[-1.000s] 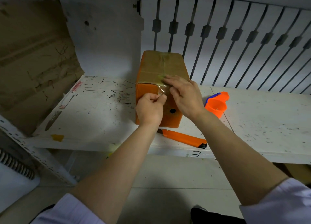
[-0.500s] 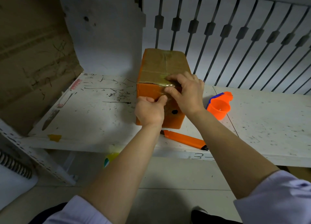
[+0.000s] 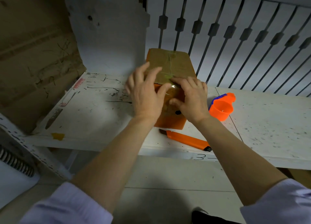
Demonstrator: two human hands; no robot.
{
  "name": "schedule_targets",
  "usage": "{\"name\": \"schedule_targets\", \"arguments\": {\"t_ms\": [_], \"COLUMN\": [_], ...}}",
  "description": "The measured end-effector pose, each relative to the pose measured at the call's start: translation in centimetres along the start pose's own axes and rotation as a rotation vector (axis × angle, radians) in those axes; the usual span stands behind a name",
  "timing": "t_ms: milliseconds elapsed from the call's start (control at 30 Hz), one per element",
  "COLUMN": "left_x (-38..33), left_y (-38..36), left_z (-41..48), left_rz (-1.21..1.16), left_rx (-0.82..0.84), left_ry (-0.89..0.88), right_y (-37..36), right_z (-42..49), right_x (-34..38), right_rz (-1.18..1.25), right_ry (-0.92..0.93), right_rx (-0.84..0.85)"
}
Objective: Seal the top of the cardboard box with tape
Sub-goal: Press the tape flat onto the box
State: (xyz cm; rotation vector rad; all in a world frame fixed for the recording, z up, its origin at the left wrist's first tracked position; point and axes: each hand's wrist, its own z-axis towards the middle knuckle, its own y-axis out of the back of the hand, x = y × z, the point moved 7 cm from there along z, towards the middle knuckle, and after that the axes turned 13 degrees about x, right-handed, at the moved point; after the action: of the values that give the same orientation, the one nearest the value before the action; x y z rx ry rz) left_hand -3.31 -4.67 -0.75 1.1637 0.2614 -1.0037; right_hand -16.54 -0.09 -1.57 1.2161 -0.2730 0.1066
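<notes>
Now both hands flat on box [image 3: 170, 67]; left hand [image 3: 144, 96] splayed over near-left corner, steadying; right hand [image 3: 191, 97] fingers extended, gripping nothing, pressing tape [image 3: 171, 91] end over edge beneath fingertips, likely bonding it; knife [image 3: 185, 139] below wrists.

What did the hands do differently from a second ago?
The left hand let go of the tape end it was pinching, opened, and moved up to lie flat over the near left corner of the cardboard box. The right hand slid down from the top edge to press the tape onto the front face. The box, the orange utility knife and the orange tape dispenser stayed put.
</notes>
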Motion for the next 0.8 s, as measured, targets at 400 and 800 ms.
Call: {"name": "schedule_targets", "arguments": {"t_ms": [400, 800], "left_x": [2.0, 2.5], "left_y": [-2.5, -2.4], "left_z": [0.6, 0.6], "left_rz": [0.202, 0.266], "left_rx": [0.169, 0.287], "left_ry": [-0.23, -0.15], "right_y": [-0.5, -0.7], "right_z": [-0.7, -0.6], "right_x": [0.3, 0.6], "right_rz": [-0.088, -0.098], "right_ry": [0.057, -0.004], "right_rx": [-0.08, -0.109]}}
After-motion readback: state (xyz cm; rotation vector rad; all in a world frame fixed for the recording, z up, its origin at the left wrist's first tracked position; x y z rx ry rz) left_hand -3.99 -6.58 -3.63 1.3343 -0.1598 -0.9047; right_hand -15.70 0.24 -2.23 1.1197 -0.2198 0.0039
